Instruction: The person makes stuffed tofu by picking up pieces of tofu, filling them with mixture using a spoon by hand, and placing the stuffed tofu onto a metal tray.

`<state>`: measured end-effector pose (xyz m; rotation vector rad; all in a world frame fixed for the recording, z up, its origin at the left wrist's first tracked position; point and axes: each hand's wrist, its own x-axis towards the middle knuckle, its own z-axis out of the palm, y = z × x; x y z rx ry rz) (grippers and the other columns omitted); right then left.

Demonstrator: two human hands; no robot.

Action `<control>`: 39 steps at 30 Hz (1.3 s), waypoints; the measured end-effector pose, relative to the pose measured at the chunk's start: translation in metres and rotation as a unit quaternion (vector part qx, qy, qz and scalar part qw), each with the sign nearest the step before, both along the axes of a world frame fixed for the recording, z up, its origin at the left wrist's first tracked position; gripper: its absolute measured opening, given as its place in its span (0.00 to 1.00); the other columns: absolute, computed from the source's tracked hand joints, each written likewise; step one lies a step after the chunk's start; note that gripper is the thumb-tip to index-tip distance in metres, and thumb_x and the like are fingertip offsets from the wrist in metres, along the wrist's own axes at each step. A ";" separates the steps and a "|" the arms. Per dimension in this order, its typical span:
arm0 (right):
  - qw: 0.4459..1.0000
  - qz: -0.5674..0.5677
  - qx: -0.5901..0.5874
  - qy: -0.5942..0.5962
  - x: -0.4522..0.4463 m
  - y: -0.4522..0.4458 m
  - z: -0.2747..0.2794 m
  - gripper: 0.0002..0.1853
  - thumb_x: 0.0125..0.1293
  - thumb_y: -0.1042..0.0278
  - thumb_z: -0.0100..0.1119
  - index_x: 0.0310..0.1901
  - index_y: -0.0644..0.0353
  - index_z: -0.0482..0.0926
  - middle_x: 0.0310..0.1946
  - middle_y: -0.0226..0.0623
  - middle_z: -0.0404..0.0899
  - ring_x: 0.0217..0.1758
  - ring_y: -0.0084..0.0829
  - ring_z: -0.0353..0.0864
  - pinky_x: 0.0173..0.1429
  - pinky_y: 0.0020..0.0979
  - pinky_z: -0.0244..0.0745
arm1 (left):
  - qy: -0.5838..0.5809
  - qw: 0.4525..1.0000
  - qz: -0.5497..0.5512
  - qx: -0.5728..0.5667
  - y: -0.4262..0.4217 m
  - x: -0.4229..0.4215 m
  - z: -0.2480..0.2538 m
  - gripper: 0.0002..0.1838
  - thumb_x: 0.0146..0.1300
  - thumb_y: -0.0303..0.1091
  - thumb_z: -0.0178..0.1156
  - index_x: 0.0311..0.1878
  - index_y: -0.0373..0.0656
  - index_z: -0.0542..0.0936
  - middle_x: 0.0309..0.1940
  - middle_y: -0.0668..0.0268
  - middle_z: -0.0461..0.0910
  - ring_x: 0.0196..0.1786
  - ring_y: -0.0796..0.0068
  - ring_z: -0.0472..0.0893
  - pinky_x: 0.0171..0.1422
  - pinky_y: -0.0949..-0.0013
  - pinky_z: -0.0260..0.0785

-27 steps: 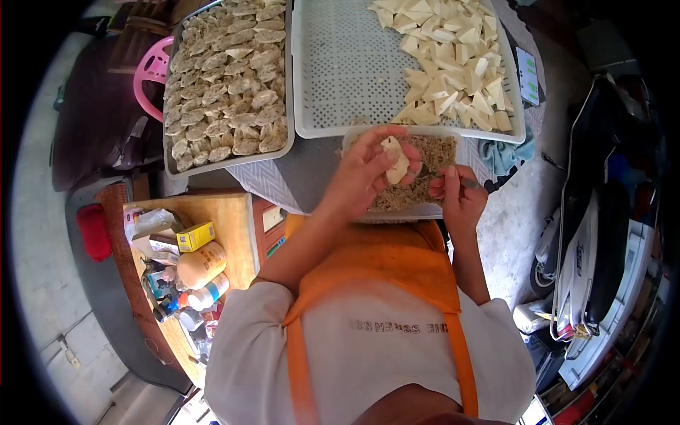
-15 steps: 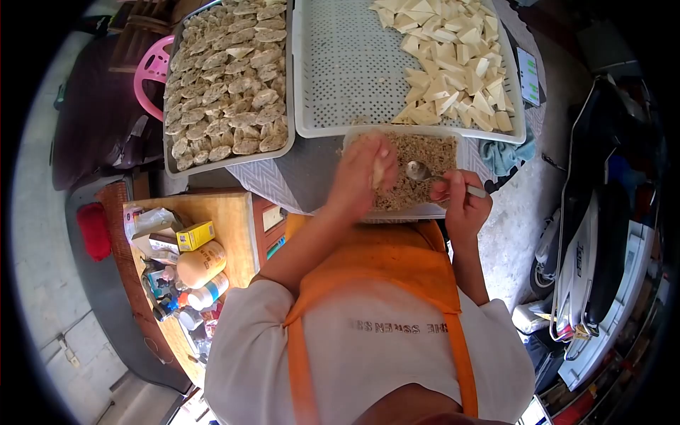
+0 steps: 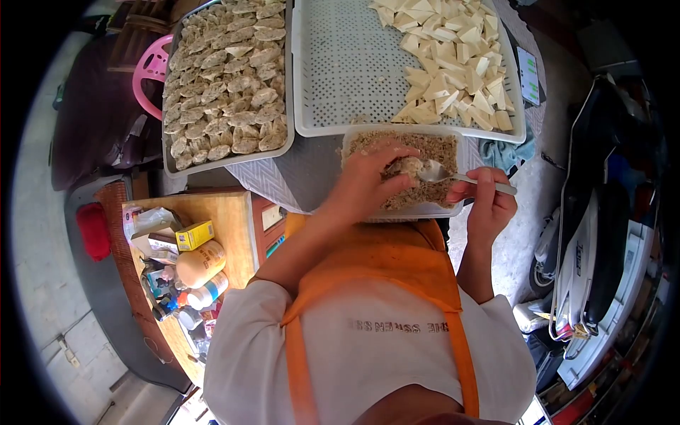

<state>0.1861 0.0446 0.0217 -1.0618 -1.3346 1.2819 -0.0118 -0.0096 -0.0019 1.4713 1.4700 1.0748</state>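
My left hand (image 3: 374, 177) is curled over the plastic tub of minced filling (image 3: 435, 145), with a pale, filling-smeared tofu piece (image 3: 406, 167) between thumb and fingers. The fingers hide part of the piece. My right hand (image 3: 489, 200) grips a metal spoon (image 3: 453, 175) by its handle. The spoon's bowl lies against or right beside the tofu piece; I cannot tell how much filling is on it. Behind the tub, a white perforated tray (image 3: 347, 71) carries a heap of pale triangular tofu pieces (image 3: 460, 64) on its right side.
To the left, a metal tray (image 3: 290, 134) holds rows of filling-covered pieces (image 3: 227, 85). A blue-green cloth (image 3: 506, 154) lies right of the tub. A wooden cabinet (image 3: 237, 230) with bottles and a yellow box (image 3: 195, 236) stands at lower left. A motorbike (image 3: 584, 248) is at right.
My left hand has turned and opened out from its raised, blurred pose, showing the tofu piece. My right hand has shifted slightly right and down, and the spoon now meets the piece.
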 end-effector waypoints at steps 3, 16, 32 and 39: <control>0.998 -0.056 0.015 -0.004 0.007 0.009 -0.003 0.11 0.71 0.70 0.47 0.35 0.69 0.75 0.19 0.40 0.78 0.17 0.27 0.78 0.22 0.24 0.75 | -0.290 0.952 0.046 -0.084 0.002 0.004 -0.001 0.16 0.63 0.30 0.57 0.55 0.41 0.73 0.44 0.64 0.78 0.46 0.69 0.78 0.50 0.67 0.72; 0.995 -0.045 -0.043 0.072 0.006 0.011 -0.018 0.12 0.72 0.68 0.48 0.35 0.67 0.75 0.19 0.39 0.79 0.15 0.28 0.78 0.21 0.24 0.75 | -0.524 0.841 0.068 -0.116 0.002 0.006 -0.005 0.16 0.73 0.46 0.43 0.33 0.45 0.68 0.21 0.71 0.65 0.19 0.83 0.60 0.20 0.78 0.50; 0.994 -0.035 -0.084 0.063 0.008 0.012 -0.031 0.12 0.72 0.66 0.47 0.36 0.66 0.74 0.20 0.39 0.79 0.16 0.27 0.78 0.22 0.24 0.76 | -0.532 0.830 0.065 -0.151 0.008 0.008 0.008 0.19 0.73 0.44 0.44 0.55 0.42 0.73 0.44 0.61 0.75 0.49 0.69 0.76 0.46 0.68 0.69; 0.996 -0.029 -0.079 0.039 0.008 0.010 -0.035 0.11 0.72 0.67 0.48 0.36 0.67 0.75 0.21 0.39 0.80 0.17 0.26 0.79 0.22 0.23 0.76 | -0.606 0.786 0.041 -0.115 0.010 0.007 -0.013 0.16 0.72 0.47 0.45 0.47 0.44 0.72 0.37 0.65 0.72 0.37 0.74 0.71 0.35 0.74 0.63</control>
